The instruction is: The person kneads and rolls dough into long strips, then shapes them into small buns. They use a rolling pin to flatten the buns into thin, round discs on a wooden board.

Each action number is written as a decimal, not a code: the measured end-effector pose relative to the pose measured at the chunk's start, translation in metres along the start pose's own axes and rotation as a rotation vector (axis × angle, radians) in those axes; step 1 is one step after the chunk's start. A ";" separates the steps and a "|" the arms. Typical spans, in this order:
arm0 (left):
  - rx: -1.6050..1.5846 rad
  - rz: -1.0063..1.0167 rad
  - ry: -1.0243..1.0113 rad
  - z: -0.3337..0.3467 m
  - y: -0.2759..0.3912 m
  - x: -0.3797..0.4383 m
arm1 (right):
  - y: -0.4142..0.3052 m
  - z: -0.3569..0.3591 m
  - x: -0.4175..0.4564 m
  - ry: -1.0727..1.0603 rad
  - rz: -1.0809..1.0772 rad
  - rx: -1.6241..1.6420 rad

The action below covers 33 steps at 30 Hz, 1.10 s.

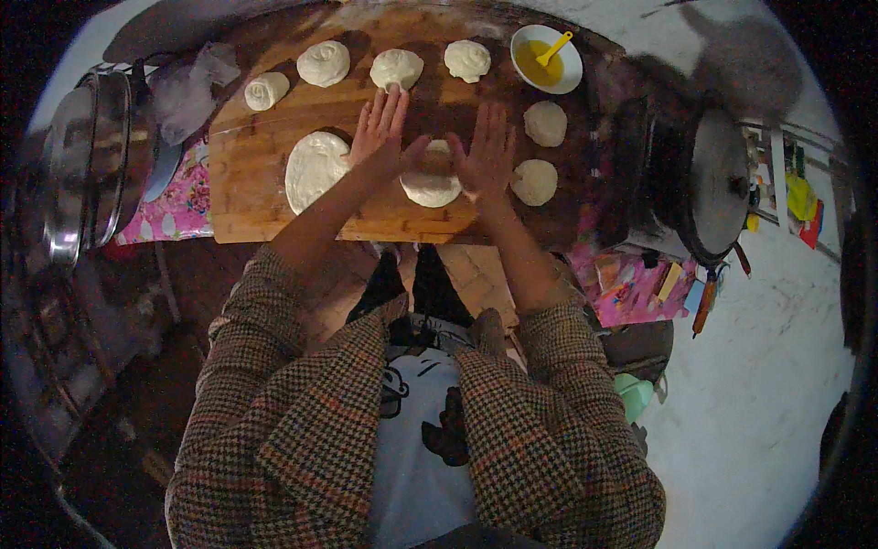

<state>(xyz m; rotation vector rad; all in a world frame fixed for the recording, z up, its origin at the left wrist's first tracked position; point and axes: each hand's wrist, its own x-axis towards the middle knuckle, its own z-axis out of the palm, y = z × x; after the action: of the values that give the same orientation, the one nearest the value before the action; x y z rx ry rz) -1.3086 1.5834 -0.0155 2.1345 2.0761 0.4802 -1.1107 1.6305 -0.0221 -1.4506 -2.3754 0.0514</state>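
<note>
A flattened round of dough (pixel 431 191) lies on the wooden board in front of me, part of it in shadow. Over its left side reaches my left hand (pixel 384 134), fingers extended and nothing held. My right hand (pixel 485 147) is spread at the dough's right edge, also holding nothing. Whether either palm touches the dough, I cannot tell. A larger, flatter dough disc (pixel 315 171) sits left of my left hand, partly behind the wrist. Just past the left fingertips is a coiled dough piece (pixel 396 68).
Across the board (pixel 260 219) are more dough pieces, including two rounds on the right (pixel 545 124). A white bowl (pixel 573 77) holds yellow liquid and a yellow brush or spatula (pixel 555 48). Metal cookware (pixel 89 158) stands left, a lidded dark pot (pixel 717 178) right.
</note>
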 end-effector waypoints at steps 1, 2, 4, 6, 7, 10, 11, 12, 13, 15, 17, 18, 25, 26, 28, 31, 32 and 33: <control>0.023 0.011 0.016 0.002 -0.006 0.005 | -0.002 0.001 0.009 0.014 0.006 -0.006; 0.046 0.022 0.032 0.004 -0.011 0.005 | -0.005 0.002 0.017 0.029 0.013 -0.011; 0.065 0.044 -0.025 0.005 -0.005 -0.007 | -0.001 0.006 0.006 0.008 0.029 -0.030; 0.073 0.112 -0.036 0.005 -0.005 -0.033 | -0.004 0.007 -0.027 -0.066 0.018 -0.022; 0.018 0.110 -0.040 0.004 -0.003 -0.048 | -0.008 0.002 -0.041 -0.103 0.002 -0.005; -0.097 0.122 -0.052 -0.009 0.009 -0.080 | -0.019 -0.016 -0.077 -0.175 0.007 0.035; -0.093 0.124 -0.065 -0.011 0.012 -0.091 | -0.022 -0.019 -0.086 -0.179 0.039 0.045; -0.083 0.119 -0.079 -0.009 0.013 -0.107 | -0.026 -0.020 -0.091 -0.185 0.067 0.062; -0.076 0.117 -0.093 -0.008 0.013 -0.113 | -0.027 -0.020 -0.094 -0.164 0.062 0.060; -0.099 0.108 -0.055 -0.004 0.012 -0.110 | -0.029 -0.021 -0.094 -0.124 0.051 0.060; -0.073 0.104 -0.003 0.000 0.010 -0.099 | -0.023 -0.019 -0.071 -0.105 0.028 0.018; -0.036 0.104 0.034 0.002 0.005 -0.080 | -0.020 -0.018 -0.053 -0.095 0.013 -0.002; 0.066 -0.009 0.161 0.012 -0.016 0.025 | 0.007 0.024 0.060 0.280 -0.030 -0.010; 0.092 -0.008 0.189 0.013 -0.022 0.033 | 0.006 0.023 0.073 0.267 -0.023 0.053; 0.154 -0.009 0.214 0.012 -0.025 0.053 | 0.014 0.031 0.084 0.228 -0.019 0.120; 0.163 0.013 0.253 0.012 -0.032 0.065 | 0.019 0.038 0.088 0.155 -0.068 0.159; 0.154 0.041 0.208 0.014 -0.030 0.058 | 0.019 0.037 0.079 0.134 -0.102 0.176; 0.143 0.068 0.155 0.016 -0.025 0.042 | 0.017 0.033 0.066 0.107 -0.129 0.193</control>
<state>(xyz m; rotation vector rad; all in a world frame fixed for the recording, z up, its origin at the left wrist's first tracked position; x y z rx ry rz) -1.3268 1.6284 -0.0318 2.3237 2.1857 0.5365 -1.1341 1.7009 -0.0377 -1.1805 -2.3010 0.1622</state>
